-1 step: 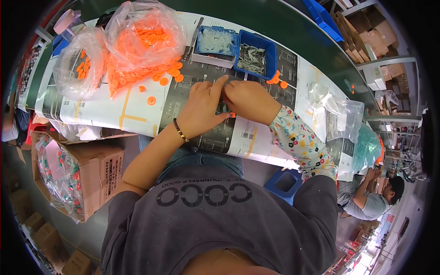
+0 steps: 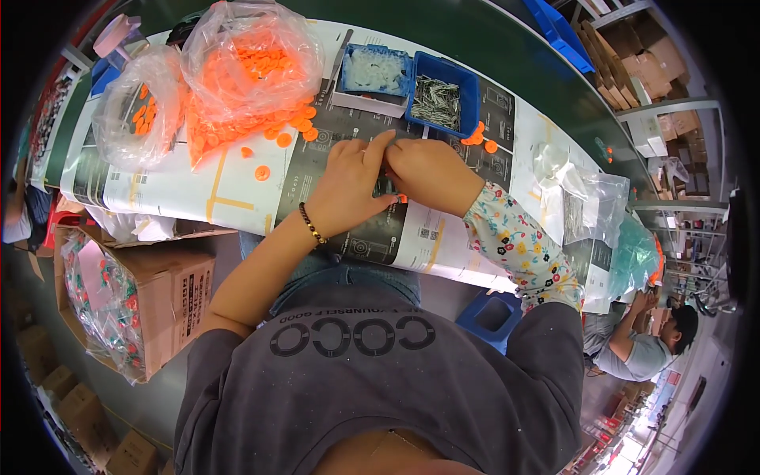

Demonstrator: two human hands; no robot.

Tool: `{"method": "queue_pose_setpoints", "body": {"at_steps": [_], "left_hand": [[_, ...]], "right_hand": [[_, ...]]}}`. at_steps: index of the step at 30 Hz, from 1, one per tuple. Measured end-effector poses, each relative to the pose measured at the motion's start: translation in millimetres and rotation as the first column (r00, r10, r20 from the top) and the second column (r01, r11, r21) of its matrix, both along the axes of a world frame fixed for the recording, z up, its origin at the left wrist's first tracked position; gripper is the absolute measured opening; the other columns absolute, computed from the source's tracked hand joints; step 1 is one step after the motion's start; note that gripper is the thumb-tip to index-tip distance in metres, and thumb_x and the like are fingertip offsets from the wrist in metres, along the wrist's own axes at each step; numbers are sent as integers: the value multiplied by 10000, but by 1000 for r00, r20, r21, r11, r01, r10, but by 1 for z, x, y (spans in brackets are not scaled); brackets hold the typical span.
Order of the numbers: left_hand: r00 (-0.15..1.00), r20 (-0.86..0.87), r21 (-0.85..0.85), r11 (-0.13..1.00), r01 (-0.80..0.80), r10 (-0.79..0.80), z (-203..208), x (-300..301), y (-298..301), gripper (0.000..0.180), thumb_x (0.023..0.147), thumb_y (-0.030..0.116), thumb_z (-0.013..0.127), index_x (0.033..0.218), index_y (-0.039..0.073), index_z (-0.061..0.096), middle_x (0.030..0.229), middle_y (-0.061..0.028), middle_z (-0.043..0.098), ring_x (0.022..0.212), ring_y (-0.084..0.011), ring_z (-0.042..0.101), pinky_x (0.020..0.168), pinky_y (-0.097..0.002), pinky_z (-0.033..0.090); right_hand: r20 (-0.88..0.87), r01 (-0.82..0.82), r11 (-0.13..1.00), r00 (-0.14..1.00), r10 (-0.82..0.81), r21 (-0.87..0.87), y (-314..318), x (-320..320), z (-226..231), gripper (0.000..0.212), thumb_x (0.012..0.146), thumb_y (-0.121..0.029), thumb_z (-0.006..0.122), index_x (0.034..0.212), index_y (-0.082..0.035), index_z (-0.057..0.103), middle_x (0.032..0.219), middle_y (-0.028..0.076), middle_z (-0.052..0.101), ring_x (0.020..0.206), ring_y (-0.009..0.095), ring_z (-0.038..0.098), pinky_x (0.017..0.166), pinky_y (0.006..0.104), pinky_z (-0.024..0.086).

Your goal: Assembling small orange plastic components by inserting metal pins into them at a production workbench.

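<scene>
Over the middle of the papered table (image 2: pixel 297 178), both hands meet. My left hand (image 2: pixel 348 186) has its index finger reaching to the right hand and its thumb bent in toward a small part. An orange bit of that part (image 2: pixel 402 199) shows by the thumb tip; the remainder is hidden between the hands. My right hand (image 2: pixel 437 174) is closed, knuckles up, its fingertips hidden against the left fingers. Just beyond them sits a blue bin (image 2: pixel 473 99) with many thin metal pins (image 2: pixel 435 103). Loose orange discs (image 2: pixel 262 172) lie to the left and others by the bin.
A clear bag of orange discs (image 2: pixel 245 87) and a smaller bag (image 2: pixel 131 131) stand far left. Left of the pin bin is a blue tray of whitish stuff (image 2: pixel 374 70). Plastic bags (image 2: pixel 602 206) lie right. A carton (image 2: pixel 178 301) stands lower left; a co-worker (image 2: pixel 637 344) sits right.
</scene>
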State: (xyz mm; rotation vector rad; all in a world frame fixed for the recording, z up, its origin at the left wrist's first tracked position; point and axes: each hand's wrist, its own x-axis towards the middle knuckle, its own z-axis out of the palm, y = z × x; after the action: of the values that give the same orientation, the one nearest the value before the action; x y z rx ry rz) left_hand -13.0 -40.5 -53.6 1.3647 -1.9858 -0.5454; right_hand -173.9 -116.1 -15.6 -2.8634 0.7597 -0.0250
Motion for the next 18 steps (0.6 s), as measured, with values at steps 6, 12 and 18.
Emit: {"method": "queue_pose_setpoints", "body": {"at_steps": [6,12,18], "left_hand": [[1000,26,-39,999,3,-2,-4,14,3,818,678,215,765,1369,66,355,1067,-139,574,1087,-328,477,1018,-452,304],[980,159,-113,983,142,-123,-2,25,4,562,665,224,766,1157,79,534,1008,-86,586,1062,-272,505,1035,-461,295],[978,147,-119,979,163,-145,2,23,0,401,675,238,759,1005,69,605,967,-77,609,1056,-257,525,1037,-459,286]], "right_hand": [[292,4,989,955,-47,148,3,-1,11,182,858,-155,576,759,-3,558,702,93,551,611,231,557,525,328,446],[591,-314,501,441,-675,807,20,-4,18,374,971,-221,459,649,-31,459,618,51,421,491,129,372,429,243,297],[764,-487,648,66,-641,586,35,30,-13,448,1000,-247,391,595,-56,382,578,33,359,472,106,308,404,233,234]]}}
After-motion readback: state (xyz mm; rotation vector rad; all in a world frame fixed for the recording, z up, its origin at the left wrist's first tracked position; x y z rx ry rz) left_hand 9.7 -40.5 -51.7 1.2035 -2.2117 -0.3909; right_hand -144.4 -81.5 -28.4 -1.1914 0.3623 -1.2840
